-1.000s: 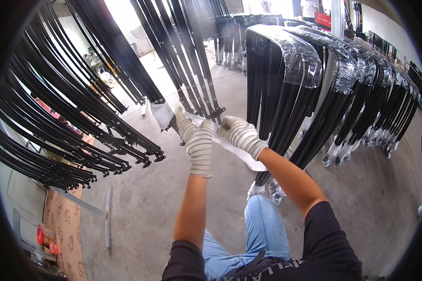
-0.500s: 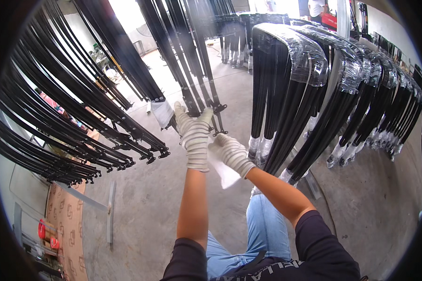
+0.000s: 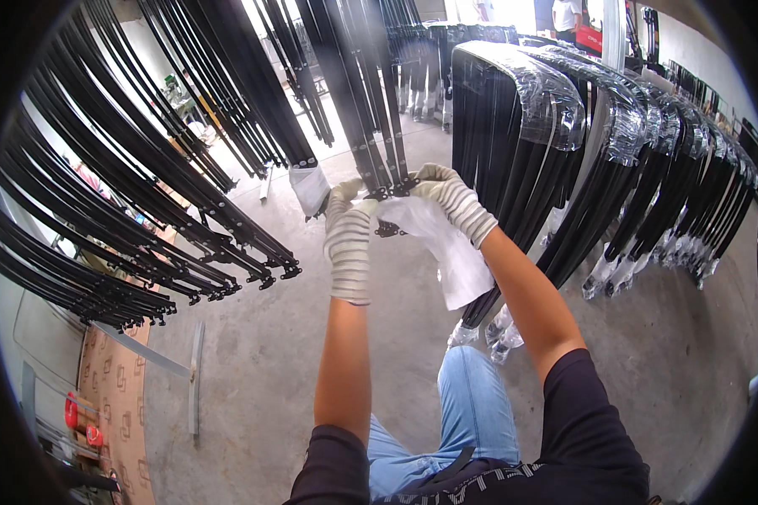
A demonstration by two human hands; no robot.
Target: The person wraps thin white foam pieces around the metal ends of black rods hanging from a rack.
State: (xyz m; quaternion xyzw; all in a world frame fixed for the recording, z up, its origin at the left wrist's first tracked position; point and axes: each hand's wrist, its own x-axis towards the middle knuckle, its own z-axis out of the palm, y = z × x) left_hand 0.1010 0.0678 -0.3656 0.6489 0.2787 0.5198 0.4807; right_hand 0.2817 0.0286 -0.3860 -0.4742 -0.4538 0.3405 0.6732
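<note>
The gloved right hand (image 3: 446, 198) has its fingers curled onto the upper edge of the white sheet (image 3: 459, 261), which hangs below it; the gloved left hand (image 3: 349, 236) is part-curled beside the ends of the black bars (image 3: 365, 151), its hold hidden. The sheet appears light, soft and easily creased: grip by its edge. The bars, extending beyond, appear stiff and smooth; steady them near the ends.
</note>
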